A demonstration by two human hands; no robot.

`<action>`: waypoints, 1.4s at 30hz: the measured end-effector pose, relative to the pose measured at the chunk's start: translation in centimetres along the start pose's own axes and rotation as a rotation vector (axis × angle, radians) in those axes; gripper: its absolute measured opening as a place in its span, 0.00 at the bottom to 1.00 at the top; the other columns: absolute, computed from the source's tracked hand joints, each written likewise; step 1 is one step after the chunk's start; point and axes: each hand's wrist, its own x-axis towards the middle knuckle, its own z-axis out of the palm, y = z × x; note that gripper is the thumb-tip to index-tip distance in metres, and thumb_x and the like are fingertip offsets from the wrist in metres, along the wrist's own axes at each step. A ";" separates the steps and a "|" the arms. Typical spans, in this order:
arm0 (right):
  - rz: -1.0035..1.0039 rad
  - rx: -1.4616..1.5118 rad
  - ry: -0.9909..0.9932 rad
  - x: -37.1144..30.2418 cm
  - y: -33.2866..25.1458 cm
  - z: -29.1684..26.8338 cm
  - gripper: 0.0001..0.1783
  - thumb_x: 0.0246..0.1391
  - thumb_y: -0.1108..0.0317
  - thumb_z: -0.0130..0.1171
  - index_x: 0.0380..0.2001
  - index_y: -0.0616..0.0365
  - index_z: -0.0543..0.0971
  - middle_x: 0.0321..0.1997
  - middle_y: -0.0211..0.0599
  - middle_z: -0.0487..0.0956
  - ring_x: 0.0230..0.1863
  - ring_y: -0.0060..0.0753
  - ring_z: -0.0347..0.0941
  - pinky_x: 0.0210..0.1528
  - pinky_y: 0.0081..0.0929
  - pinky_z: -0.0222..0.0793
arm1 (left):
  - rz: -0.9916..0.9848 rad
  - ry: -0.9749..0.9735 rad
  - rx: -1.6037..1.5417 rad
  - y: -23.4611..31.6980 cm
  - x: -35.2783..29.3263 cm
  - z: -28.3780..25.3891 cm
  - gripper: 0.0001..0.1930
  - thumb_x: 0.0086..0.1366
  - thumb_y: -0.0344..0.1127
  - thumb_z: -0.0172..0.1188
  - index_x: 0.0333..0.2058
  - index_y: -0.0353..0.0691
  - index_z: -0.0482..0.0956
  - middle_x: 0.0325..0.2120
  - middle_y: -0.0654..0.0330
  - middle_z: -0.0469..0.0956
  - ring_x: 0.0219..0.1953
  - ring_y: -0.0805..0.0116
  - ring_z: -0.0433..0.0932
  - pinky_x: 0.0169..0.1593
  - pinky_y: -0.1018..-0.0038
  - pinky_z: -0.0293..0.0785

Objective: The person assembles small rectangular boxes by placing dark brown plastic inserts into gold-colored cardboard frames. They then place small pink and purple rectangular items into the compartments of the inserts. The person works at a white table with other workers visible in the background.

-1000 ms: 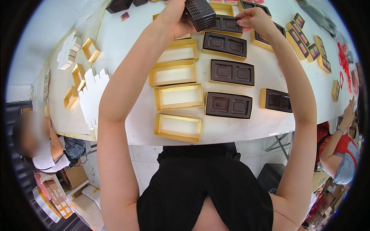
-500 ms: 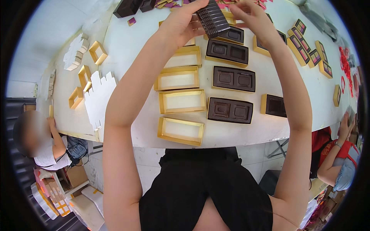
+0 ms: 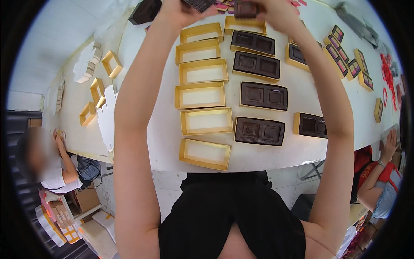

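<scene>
At the far edge of view, my left hand (image 3: 183,14) is closed on a stack of dark brown plastic trays (image 3: 201,4). My right hand (image 3: 278,14), somewhat blurred, holds a single dark brown tray (image 3: 246,9) by its right side. That tray is above the far end of a shallow gold box (image 3: 246,26). Nearer to me, in the same column, several gold boxes hold two-compartment brown trays (image 3: 264,96). Left of them runs a column of gold boxes (image 3: 206,120) with pale bottoms and no trays.
More tray-filled boxes (image 3: 311,125) stand partly behind my right forearm. Gold boxes with colourful contents (image 3: 336,60) lie at the right, near red ribbon (image 3: 391,86). White card pieces (image 3: 105,125) and gold frames (image 3: 98,91) lie left. One person sits at each side.
A single tray is now in my right hand, apart from the stack. My left hand has moved left with the stack. The view has shifted slightly.
</scene>
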 end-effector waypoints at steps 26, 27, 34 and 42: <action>0.569 0.412 -0.081 0.9 8.0 6.5 0.12 0.36 0.70 0.70 0.30 0.56 0.87 0.24 0.43 0.84 0.26 0.33 0.81 0.33 0.32 0.77 | -0.187 0.015 0.104 -3.7 5.2 0.5 0.15 0.64 0.49 0.55 0.38 0.44 0.75 0.36 0.57 0.78 0.38 0.60 0.78 0.45 0.57 0.77; 0.670 0.475 -0.106 1.0 7.7 6.4 0.12 0.36 0.70 0.70 0.30 0.55 0.87 0.25 0.43 0.84 0.26 0.34 0.81 0.32 0.32 0.77 | -0.172 0.004 0.123 -3.8 5.1 0.4 0.14 0.64 0.49 0.55 0.38 0.44 0.75 0.35 0.57 0.78 0.38 0.60 0.77 0.45 0.57 0.78; 0.190 -0.047 0.043 -0.3 6.9 8.0 0.09 0.34 0.66 0.73 0.24 0.53 0.87 0.27 0.44 0.82 0.36 0.48 0.79 0.42 0.37 0.75 | -0.144 0.014 0.132 -4.1 4.8 0.6 0.14 0.64 0.49 0.56 0.37 0.44 0.75 0.32 0.58 0.78 0.37 0.60 0.77 0.42 0.56 0.78; 0.355 0.274 0.078 1.7 5.8 5.0 0.15 0.60 0.57 0.57 0.32 0.59 0.83 0.49 0.38 0.79 0.43 0.46 0.77 0.41 0.37 0.76 | -0.008 -0.142 0.314 -3.2 3.4 0.5 0.17 0.64 0.52 0.63 0.37 0.43 0.77 0.31 0.61 0.79 0.36 0.65 0.79 0.45 0.66 0.76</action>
